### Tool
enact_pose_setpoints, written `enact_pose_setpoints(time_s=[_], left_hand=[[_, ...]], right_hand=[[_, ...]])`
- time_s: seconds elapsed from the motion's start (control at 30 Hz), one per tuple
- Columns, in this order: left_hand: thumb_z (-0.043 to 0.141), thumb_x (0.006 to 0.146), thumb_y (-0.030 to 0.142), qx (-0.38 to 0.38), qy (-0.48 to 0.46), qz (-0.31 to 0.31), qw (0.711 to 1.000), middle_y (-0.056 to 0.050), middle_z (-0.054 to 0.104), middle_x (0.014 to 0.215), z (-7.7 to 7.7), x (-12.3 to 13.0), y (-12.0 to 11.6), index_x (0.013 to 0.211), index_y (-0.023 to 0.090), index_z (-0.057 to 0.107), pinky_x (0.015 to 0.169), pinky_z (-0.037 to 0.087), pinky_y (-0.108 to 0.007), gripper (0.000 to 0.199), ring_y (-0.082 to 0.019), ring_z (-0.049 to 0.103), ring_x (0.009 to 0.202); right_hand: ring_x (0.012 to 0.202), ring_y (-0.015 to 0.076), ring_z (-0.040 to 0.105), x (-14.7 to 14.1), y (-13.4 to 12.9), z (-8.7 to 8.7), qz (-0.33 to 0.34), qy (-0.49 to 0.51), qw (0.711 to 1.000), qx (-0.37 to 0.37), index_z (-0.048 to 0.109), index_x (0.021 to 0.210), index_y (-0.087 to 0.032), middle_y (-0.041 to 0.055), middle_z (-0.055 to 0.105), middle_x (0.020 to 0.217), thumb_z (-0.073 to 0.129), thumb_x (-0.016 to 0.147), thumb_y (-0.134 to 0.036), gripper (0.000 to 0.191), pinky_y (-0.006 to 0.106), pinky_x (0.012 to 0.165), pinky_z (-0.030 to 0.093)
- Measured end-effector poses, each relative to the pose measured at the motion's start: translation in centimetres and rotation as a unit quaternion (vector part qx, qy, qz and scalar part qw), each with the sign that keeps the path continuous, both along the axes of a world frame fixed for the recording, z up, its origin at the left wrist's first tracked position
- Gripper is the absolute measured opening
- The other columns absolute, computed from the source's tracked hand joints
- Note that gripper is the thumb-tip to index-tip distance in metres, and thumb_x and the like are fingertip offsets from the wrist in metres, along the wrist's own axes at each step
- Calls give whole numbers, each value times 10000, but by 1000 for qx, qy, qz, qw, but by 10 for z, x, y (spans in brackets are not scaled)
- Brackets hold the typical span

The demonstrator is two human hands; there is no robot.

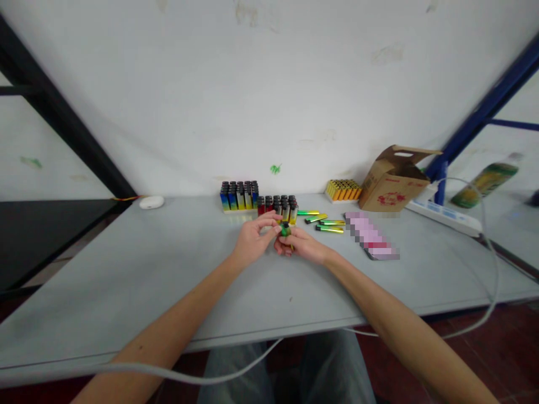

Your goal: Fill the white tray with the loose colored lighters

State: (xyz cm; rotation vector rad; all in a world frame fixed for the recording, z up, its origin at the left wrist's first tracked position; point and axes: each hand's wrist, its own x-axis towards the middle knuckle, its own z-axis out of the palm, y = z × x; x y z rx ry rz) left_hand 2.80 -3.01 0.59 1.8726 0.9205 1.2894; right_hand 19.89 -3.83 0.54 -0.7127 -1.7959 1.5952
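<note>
A green lighter (285,230) with a black top is in my right hand (306,247), whose fingers wrap round it from below and the right. My left hand (252,240) is closed at its left side, the thumb and curled fingertips meeting at the lighter's upper end. Just behind the hands stands a group of lighters (285,209) in red and silver-yellow, partly hidden by my left fingers. Several loose green-yellow lighters (330,229) lie flat to the right. Farther back on the left, blue and yellow lighters (239,197) stand upright in a block.
Orange-yellow lighters (343,192) stand in a tray against the wall. Beside them is a cardboard box (389,182) with its flap up. A pixelated pink flat object (373,235), a power strip (446,217) and a white cable are at the right. A white case (151,202) lies far left.
</note>
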Motion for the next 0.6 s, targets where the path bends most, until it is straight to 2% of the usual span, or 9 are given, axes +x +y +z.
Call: enact_pose_setpoints(time_s=[0.3,0.47,0.6], left_hand=[[625,784,333,-9,-3,4,1000,-89,714,1056,4,-1,-1,709,193,683,1093,359,-472,170,-255,566,1192],[648,767,348,-11,-15,17,1000,-85,717,1031,4,0,1,705,197,693,1081,373,-464,169,-259,575,1173],[696,724,361,-36,-51,32,998,-95,698,1049,6,4,-1,721,181,702,1027,428,-416,180,-244,618,1081]], right_hand=[[539,90,390,-2,0,0,-13,-3,1000,-5,564,696,-137,10,520,646,497,833,-343,257,239,528,350],[534,92,395,-4,-1,2,-30,1,1000,-10,566,673,-146,-4,511,602,511,805,-302,212,237,529,347],[488,78,347,-3,0,6,-48,79,991,-95,517,660,-160,-12,526,587,551,735,-269,137,232,489,289]])
